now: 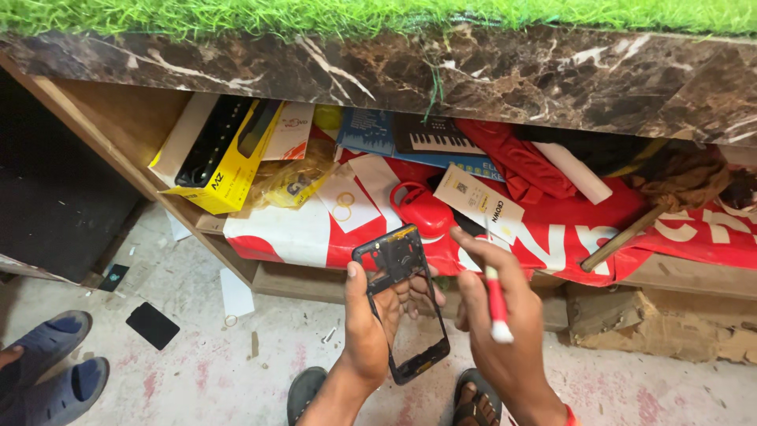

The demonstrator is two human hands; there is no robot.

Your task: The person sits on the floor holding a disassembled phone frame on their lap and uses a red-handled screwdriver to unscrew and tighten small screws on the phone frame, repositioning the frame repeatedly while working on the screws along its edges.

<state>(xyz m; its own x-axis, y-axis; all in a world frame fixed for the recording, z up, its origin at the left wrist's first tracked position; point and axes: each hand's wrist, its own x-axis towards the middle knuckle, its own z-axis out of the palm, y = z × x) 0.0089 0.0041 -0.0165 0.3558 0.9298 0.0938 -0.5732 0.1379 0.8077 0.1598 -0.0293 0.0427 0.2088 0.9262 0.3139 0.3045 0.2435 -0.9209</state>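
Observation:
My left hand (367, 327) grips a black phone frame (402, 304), an open rectangular shell with a camera housing at its top end, held upright over the floor. My right hand (505, 323) is just to its right, closed around a slim tool with a red and white handle (496, 304) that points down. The two hands sit close together, fingers nearly touching behind the frame. My sandalled feet (473, 398) show below the hands.
A marble-topped counter (441, 71) with green turf above overhangs a cluttered shelf: yellow box (225, 154), keyboard box (430, 138), red banner (552, 229), wooden stick (623, 237). A dark phone part (152, 325) lies on the floor. Another person's blue sandals (51, 367) are at left.

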